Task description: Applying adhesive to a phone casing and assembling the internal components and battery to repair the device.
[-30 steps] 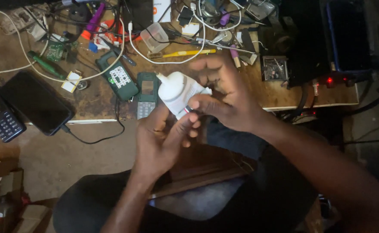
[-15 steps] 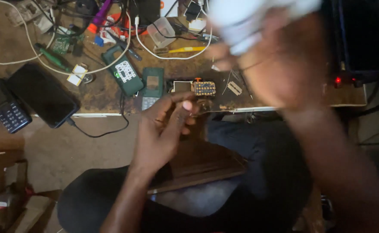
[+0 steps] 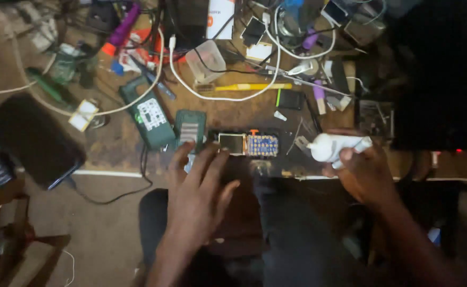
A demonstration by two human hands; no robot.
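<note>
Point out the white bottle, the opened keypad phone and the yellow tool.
white bottle (image 3: 333, 147), head view, on its body left of the right hand.
opened keypad phone (image 3: 249, 144), head view, between screen and keypad.
yellow tool (image 3: 252, 86), head view, mid-shaft.

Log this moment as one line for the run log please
left hand: fingertips at small opened keypad phone, open | right hand: grips white plastic bottle | surface: cluttered wooden workbench

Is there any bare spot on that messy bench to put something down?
Barely: a small patch of wood between the yellow tool and the opened keypad phone, and one left of the green circuit board. The back, with tangled white cables, is crowded.
</note>
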